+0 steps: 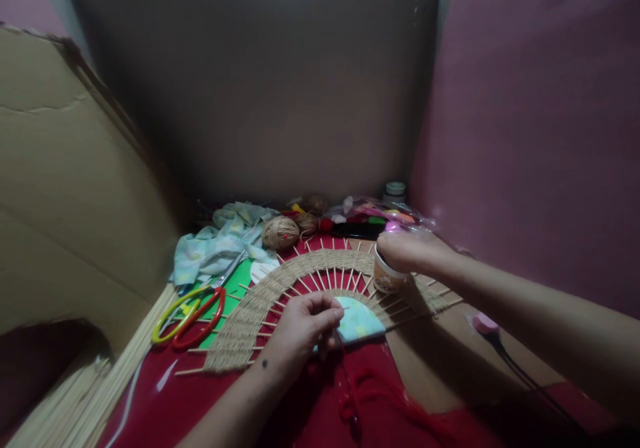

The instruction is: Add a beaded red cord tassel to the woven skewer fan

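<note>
A woven twine fan (235, 325) with thin stick ribs lies spread in a half circle, with pale blue patterned fabric (361, 320) at its inner centre. Over that fabric my left hand (313, 318) is closed in a pinch. A short thin tip pokes out past its fingertips, and red yarn (350, 385) hangs below them to the red surface. My right hand (407, 251) reaches down into a small printed paper cup (387, 278) beside the fan's right part. Its fingers are hidden inside the cup.
Scissors (187, 318) with yellow and red handles lie left, near crumpled patterned cloth (207, 251). Twine balls (281, 233) and plastic-bagged items (395, 218) line the back. Bundled sticks (120, 368) and cardboard (65, 188) stand left; a pink-tipped corded tool (485, 325) lies right.
</note>
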Demonstrator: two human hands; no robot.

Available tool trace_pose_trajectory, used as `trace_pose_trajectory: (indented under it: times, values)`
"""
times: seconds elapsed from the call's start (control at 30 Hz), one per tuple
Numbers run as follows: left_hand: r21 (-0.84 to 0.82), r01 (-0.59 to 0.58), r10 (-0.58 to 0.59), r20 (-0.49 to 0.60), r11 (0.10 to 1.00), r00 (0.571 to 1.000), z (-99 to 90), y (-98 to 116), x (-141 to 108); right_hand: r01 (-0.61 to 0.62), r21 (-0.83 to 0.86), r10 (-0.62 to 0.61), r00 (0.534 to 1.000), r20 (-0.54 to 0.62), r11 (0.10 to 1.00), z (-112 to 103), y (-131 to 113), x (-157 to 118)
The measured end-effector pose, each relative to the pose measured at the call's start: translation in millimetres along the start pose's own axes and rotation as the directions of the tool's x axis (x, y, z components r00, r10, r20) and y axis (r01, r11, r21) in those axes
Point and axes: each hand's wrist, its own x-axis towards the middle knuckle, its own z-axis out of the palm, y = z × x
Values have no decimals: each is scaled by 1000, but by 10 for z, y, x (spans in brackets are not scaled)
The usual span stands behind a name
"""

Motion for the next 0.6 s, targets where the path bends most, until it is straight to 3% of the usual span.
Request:
trace_pose_trajectory:
  times: [0.07,0.13,0.23,0.3,0.37,0.43,0.53,0.6]
  values:
    - [-14,-11,11,6,1000,1000,8,10,-10,-43,-118,71,967,245,992,-18,-33,28]
    - [-33,-17,17,3,999,1000,12,15,-13,-64,-211,151,890,431,975,-50,-84,99]
    - [-47,-21,21,3,999,1000,13,12,-5,-71,-237,200,787,583,969,-157,-151,240]
    - [-42,-24,24,0,999,1000,11,7,1,-62,-201,179,748,639,978,-279,-159,308]
    - [-32,-21,21,-4,999,1000,9,3,4,-65,-115,125,742,659,991,-417,-117,327]
    - [-27,-13,13,-3,1000,1000,7,0,5,-132,79,54,775,630,988,-532,-30,298]
    - [-25,-7,7,5,1000,1000,3,-5,7,-287,411,4,824,567,865,-604,134,207]
    - [-26,-8,8,9,1000,1000,2,-8,11,-328,509,-7,835,550,796,-591,223,150]
